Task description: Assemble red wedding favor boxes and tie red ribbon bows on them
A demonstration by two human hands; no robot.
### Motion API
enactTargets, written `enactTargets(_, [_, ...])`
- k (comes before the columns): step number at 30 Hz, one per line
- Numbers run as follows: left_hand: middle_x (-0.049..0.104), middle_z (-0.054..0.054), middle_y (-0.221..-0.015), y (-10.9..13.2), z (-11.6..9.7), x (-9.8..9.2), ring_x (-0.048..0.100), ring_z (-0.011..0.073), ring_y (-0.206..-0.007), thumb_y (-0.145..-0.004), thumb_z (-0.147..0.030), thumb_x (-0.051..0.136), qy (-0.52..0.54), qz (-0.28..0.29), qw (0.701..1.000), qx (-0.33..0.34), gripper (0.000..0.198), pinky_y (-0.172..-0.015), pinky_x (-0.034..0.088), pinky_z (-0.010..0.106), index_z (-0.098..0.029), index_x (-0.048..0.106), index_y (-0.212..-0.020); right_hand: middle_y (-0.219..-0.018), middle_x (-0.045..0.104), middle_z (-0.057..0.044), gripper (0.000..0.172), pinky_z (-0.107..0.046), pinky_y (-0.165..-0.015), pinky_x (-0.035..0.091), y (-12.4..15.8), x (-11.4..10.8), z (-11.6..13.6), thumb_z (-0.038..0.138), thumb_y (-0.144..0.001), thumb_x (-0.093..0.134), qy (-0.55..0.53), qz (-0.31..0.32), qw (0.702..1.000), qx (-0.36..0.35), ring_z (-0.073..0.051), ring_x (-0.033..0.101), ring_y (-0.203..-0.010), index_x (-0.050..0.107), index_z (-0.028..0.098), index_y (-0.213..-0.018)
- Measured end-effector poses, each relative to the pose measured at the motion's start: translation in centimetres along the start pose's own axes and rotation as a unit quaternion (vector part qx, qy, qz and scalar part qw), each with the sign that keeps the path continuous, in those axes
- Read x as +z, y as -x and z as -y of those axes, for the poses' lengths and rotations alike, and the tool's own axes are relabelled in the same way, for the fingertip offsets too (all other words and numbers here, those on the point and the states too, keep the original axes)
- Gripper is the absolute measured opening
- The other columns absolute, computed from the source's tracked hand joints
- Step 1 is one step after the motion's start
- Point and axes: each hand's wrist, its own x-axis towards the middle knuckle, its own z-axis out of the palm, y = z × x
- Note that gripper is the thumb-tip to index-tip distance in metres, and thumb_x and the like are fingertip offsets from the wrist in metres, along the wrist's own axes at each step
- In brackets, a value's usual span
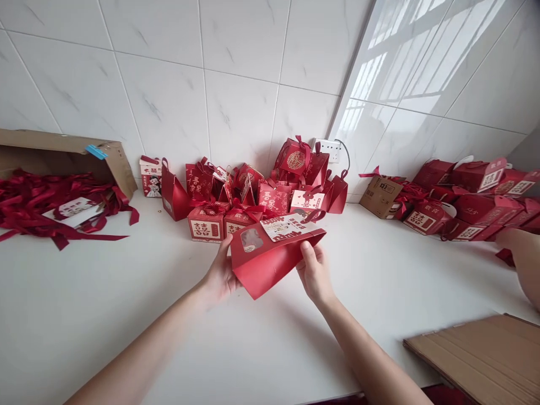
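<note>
Both my hands hold a red paper gift box [270,261] above the white counter [126,315], tilted with its open end to the right. My left hand [220,277] grips its left edge, fingers closed behind it. My right hand [315,274] pinches its lower right edge with the thumb on top. A small window and a printed card show at the top of the box. Just behind it stands a heap of finished red gift boxes [257,191] with ribbons, against the tiled wall.
A cardboard carton [63,154] spilling red ribbons [50,208] lies at the left. More red boxes [468,197] and a small brown carton [382,197] sit at the right. Flat cardboard [485,354] lies at the lower right. Another person's arm [525,259] enters from the right edge.
</note>
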Motion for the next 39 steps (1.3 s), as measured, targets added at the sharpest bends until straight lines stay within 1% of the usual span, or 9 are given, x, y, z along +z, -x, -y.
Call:
enactTargets(5, [0.07,0.007,-0.081,0.2,0.2,0.3,0.066,0.0189,-0.066,-0.078,-0.067,0.05,-0.035,-0.014,0.999,-0.013,0.054,-0.056,0.054,0.028,-0.018,0.066,-0.095,-0.096,0.07,-0.006,0.036,-0.035,-0.068,0.058,-0.1,0.0,0.5,0.054,-0.08,0.061,0.023,-0.018,1.0,-0.001,-0.023,0.067,-0.085,0.065,0.022,-0.094])
enactTargets(9, [0.07,0.008,-0.094,-0.4,0.9,-0.7,0.066,0.0235,-0.081,-0.073,-0.066,0.053,-0.077,-0.003,0.986,0.15,0.056,-0.058,0.054,0.029,-0.019,0.061,-0.102,-0.102,0.068,-0.005,0.042,-0.033,-0.063,0.059,-0.1,0.0,0.9,0.059,-0.079,0.057,0.065,-0.015,0.998,-0.01,-0.022,0.065,-0.085,0.061,0.024,-0.101])
enactTargets(15, [0.064,0.008,-0.115,-0.7,1.5,-2.5,0.058,0.0321,-0.107,-0.069,-0.05,0.063,-0.203,0.1,0.91,0.347,0.055,-0.088,0.049,0.039,-0.021,0.055,-0.115,-0.102,0.068,-0.004,0.031,-0.035,-0.075,0.055,-0.1,0.1,1.7,0.049,-0.078,0.064,0.085,-0.07,0.99,-0.089,-0.023,0.064,-0.089,0.062,0.024,-0.095])
enactTargets(24, [0.064,0.008,-0.113,0.5,2.3,-1.3,0.052,0.0376,-0.115,-0.064,-0.048,0.068,-0.301,0.162,0.877,0.336,0.054,-0.094,0.045,0.045,-0.024,0.058,-0.111,-0.082,0.068,-0.002,0.032,-0.033,-0.069,0.052,-0.2,-0.7,2.8,0.054,-0.077,0.061,0.101,-0.095,0.983,-0.121,-0.02,0.062,-0.075,0.063,0.022,-0.081])
enactTargets(27, [0.064,0.009,-0.112,0.5,2.2,-1.2,0.056,0.0365,-0.11,-0.065,-0.051,0.068,-0.294,0.129,0.876,0.362,0.053,-0.09,0.047,0.044,-0.024,0.058,-0.109,-0.087,0.068,-0.002,0.031,-0.032,-0.069,0.052,-0.2,-0.7,2.5,0.053,-0.079,0.06,0.073,-0.1,0.988,-0.095,-0.021,0.062,-0.078,0.063,0.024,-0.085])
enactTargets(29, [0.063,0.009,-0.113,0.7,1.9,-1.0,0.057,0.0339,-0.108,-0.065,-0.05,0.07,-0.275,0.058,0.867,0.412,0.057,-0.089,0.048,0.042,-0.024,0.054,-0.114,-0.099,0.067,-0.002,0.029,-0.032,-0.071,0.052,-0.4,-0.4,1.8,0.051,-0.081,0.058,0.018,-0.1,0.993,-0.054,-0.021,0.062,-0.087,0.063,0.026,-0.095])
enactTargets(33, [0.058,0.009,-0.115,1.5,1.6,-0.4,0.055,0.031,-0.112,-0.055,-0.045,0.081,-0.225,-0.062,0.798,0.556,0.086,-0.095,0.044,0.041,-0.026,0.041,-0.129,-0.108,0.066,-0.001,0.03,-0.034,-0.074,0.053,-0.7,0.7,-0.3,0.042,-0.074,0.065,-0.131,-0.025,0.988,0.077,-0.021,0.061,-0.095,0.062,0.028,-0.101])
enactTargets(36, [0.059,0.01,-0.108,1.8,1.6,-0.3,0.056,0.0332,-0.107,-0.042,-0.042,0.086,-0.257,-0.06,0.745,0.613,0.088,-0.094,0.043,0.043,-0.022,0.049,-0.12,-0.1,0.069,-0.001,0.028,-0.038,-0.074,0.053,-0.6,1.3,-1.3,0.036,-0.07,0.068,-0.15,0.025,0.979,0.135,-0.023,0.062,-0.091,0.064,0.027,-0.096])
enactTargets(39, [0.058,0.009,-0.104,1.9,1.2,-0.4,0.057,0.0308,-0.101,-0.041,-0.049,0.086,-0.264,-0.061,0.757,0.595,0.09,-0.09,0.045,0.04,-0.021,0.052,-0.119,-0.099,0.071,-0.002,0.027,-0.038,-0.072,0.054,-0.7,1.1,-1.4,0.041,-0.071,0.067,-0.126,0.015,0.982,0.138,-0.024,0.064,-0.087,0.065,0.026,-0.094])
